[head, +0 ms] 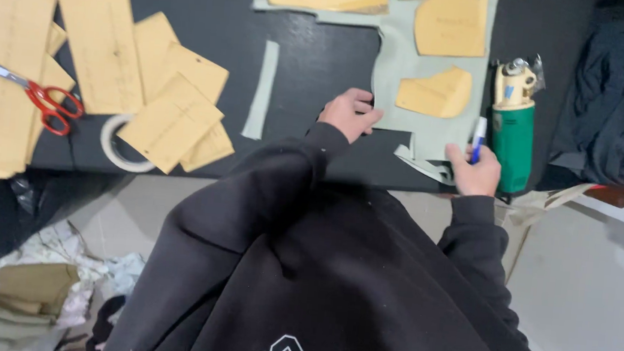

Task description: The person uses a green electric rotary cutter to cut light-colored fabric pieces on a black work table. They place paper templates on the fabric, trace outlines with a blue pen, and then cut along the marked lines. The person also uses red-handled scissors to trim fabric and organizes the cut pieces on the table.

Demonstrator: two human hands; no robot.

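My left hand point(350, 113) pinches the cut edge of a pale grey-green fabric piece point(397, 62) that lies on the black table point(315, 55). My right hand point(472, 169) grips a blue and white marker pen point(478, 137) upright at the fabric's lower right corner. Tan paper pattern pieces lie on the fabric, one wedge-shaped point(434, 92) near my hands and a rounded one point(451, 24) above it. A loose fabric strip point(261, 90) rests left of my left hand.
A green and cream electric cutter point(513, 125) stands right of my right hand. Red-handled scissors point(51, 104), a tape roll point(113, 143) and several tan pattern sheets point(99, 29) cover the left. Dark cloth point(619, 104) is heaped at right; scraps point(39, 287) lie on the floor.
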